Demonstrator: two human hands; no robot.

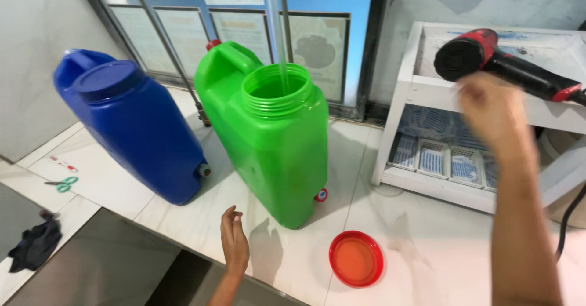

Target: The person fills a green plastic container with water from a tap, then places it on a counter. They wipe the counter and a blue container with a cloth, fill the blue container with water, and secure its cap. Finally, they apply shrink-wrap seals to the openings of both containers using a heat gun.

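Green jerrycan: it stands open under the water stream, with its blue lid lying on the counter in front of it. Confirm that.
Not quite. The lid lying on the counter in front of the green jerrycan is red, not blue; the blue one is screwed on the blue jerrycan beside it. The head view shows this. The rest holds: the green jerrycan stands open under the water stream.

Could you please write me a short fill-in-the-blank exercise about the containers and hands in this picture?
1. A clear stream of liquid falls into the open mouth of the ____ jerrycan.
2. The blue jerrycan has its lid screwed ____.
3. The round lid lying loose on the counter is ____ in colour.
4. The right hand is raised near a red and black ____ on the white shelf.

Missing words: green; on; red; hair dryer
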